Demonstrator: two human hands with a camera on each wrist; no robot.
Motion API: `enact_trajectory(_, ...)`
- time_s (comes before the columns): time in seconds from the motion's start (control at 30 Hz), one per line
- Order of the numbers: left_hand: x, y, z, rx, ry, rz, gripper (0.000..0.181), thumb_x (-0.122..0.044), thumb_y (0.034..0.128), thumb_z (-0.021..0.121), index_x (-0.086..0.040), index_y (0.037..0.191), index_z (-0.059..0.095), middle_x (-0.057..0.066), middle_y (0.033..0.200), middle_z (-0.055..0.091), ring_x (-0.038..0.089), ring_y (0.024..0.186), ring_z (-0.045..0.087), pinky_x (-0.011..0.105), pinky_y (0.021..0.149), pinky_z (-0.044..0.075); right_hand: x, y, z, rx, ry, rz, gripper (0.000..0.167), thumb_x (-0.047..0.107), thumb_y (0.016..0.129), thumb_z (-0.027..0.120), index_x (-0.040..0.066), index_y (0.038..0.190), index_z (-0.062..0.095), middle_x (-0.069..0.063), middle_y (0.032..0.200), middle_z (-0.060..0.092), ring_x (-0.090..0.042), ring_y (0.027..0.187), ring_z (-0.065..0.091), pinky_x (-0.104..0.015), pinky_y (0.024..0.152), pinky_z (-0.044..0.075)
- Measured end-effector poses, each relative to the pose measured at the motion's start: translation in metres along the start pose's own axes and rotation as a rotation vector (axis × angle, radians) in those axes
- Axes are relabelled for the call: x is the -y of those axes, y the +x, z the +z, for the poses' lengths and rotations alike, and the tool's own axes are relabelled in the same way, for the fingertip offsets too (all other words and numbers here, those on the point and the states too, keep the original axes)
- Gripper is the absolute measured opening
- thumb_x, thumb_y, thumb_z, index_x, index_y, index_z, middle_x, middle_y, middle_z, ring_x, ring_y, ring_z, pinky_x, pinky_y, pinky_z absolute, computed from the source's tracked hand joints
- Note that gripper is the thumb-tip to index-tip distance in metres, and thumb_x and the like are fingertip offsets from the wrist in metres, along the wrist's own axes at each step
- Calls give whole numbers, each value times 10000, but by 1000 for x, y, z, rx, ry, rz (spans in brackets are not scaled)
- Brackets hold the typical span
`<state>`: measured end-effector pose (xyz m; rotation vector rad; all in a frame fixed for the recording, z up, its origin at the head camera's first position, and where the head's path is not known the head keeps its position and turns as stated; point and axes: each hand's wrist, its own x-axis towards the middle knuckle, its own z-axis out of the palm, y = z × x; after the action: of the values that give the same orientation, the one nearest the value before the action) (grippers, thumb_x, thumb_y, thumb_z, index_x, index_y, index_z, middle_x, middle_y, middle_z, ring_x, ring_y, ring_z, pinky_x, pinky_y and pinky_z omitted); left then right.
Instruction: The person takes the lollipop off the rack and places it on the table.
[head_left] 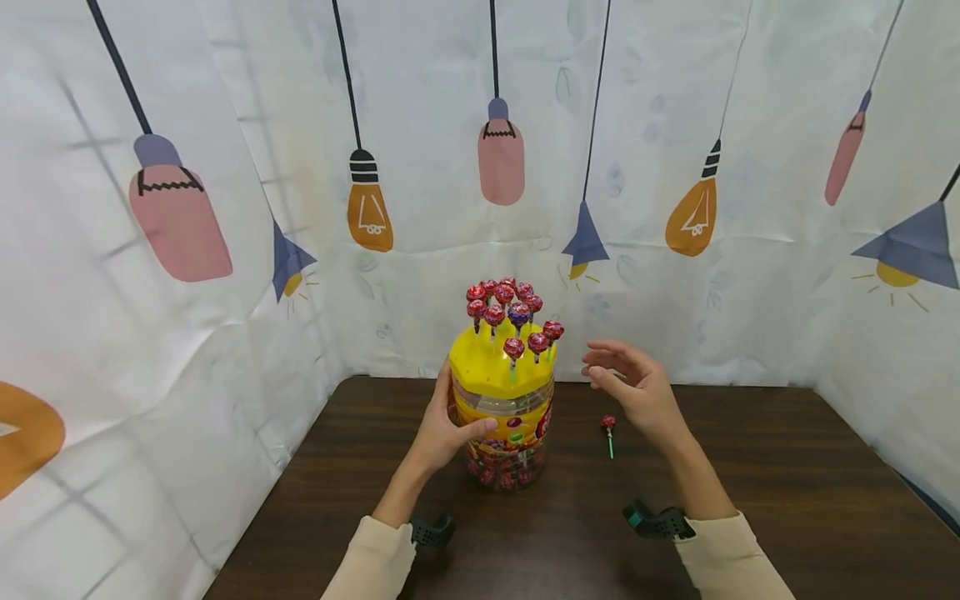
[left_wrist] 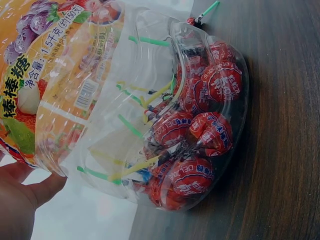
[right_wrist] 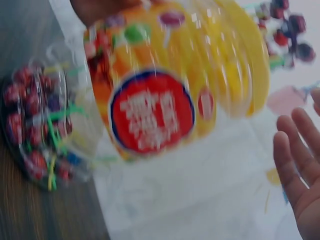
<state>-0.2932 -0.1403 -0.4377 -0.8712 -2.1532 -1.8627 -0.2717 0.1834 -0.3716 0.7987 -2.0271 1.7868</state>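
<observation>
A clear plastic lollipop jar (head_left: pixel 513 429) with a fruit-printed label and a yellow lid (head_left: pixel 487 371) stands upright on the table. My left hand (head_left: pixel 441 429) grips its left side, thumb across the front and the other fingers mostly hidden behind. Several red-wrapped lollipops (head_left: pixel 494 315) and a purple one (head_left: pixel 519 313) stick up from the lid. More lollipops (left_wrist: pixel 210 132) lie at the bottom of the jar in the left wrist view. To the right of the jar my right hand (head_left: pixel 637 392) hovers with loosely bent fingers, holding nothing. A single lollipop (head_left: pixel 608 423) lies on the table below it.
The dark wooden table (head_left: pixel 750 467) reaches back to a white curtain (head_left: pixel 427 317) printed with lamps, which also hangs at the left and right. Black bands (head_left: pixel 660 521) with cameras are on both wrists.
</observation>
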Motion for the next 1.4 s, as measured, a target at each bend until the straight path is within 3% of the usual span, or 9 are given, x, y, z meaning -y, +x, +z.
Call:
enact_trajectory(0.2, 2, 0, 0, -6, -3, -9, 1058, -260, 879, 818, -404, 1629, 85, 22, 1547, 413, 295, 1311, 515, 595, 1108, 446, 12, 3, 20, -31, 70, -120, 389, -84, 978, 587, -36, 1365, 585, -26, 1160, 727, -126, 1050, 720, -254, 855, 600)
enact_trajectory(0.4, 2, -2, -1, -7, -4, -6, 1059, -278, 883, 815, -406, 1630, 76, 14, 1552, 409, 290, 1308, 518, 574, 1105, 452, 21, 14, 28, -45, 29, -94, 415, -13, 995, 611, 48, 1404, 584, -128, 1194, 695, -161, 1053, 710, -263, 853, 599)
enact_trajectory(0.5, 2, -2, -2, -9, -2, -6, 1054, -306, 883, 813, -410, 1630, 76, 13, 1548, 411, 297, 1304, 517, 591, 1102, 453, 26, 24, 29, -31, -1, -85, 424, 13, 991, 631, 70, 1409, 589, -98, 1190, 696, -205, 1036, 712, -275, 834, 605)
enact_trajectory(0.63, 2, -2, -3, -8, -4, -6, 1052, -306, 885, 812, -409, 1630, 76, 20, 1546, 412, 307, 1303, 516, 615, 1098, 450, 31, 37, 30, 6, -40, -84, 424, 27, 984, 649, 66, 1403, 597, -97, 1219, 679, -164, 998, 721, -275, 808, 611)
enact_trajectory(0.83, 3, -1, -3, -3, -3, 0, 1052, -275, 887, 809, -395, 1633, 78, 42, 1546, 415, 315, 1303, 519, 626, 1088, 453, 32, 46, 31, 59, -92, -100, 424, 27, 981, 654, 51, 1401, 597, -230, 1278, 646, -105, 970, 689, -266, 773, 614)
enact_trajectory(1.13, 1, -2, -2, -11, 17, -20, 1063, -324, 877, 817, -426, 1627, 72, 12, 1568, 396, 302, 1313, 517, 577, 1090, 461, 30, 49, 37, 89, -107, -122, 403, 10, 980, 651, 25, 1380, 610, -212, 1289, 620, -107, 911, 651, -260, 735, 603)
enact_trajectory(1.4, -2, -2, 0, -12, 17, -23, 1066, -346, 875, 817, -432, 1627, 67, 11, 1571, 391, 306, 1316, 513, 583, 1094, 452, 28, 50, 38, 39, -124, -159, 389, -14, 974, 646, -4, 1362, 618, -217, 1114, 681, -175, 820, 675, -279, 688, 604)
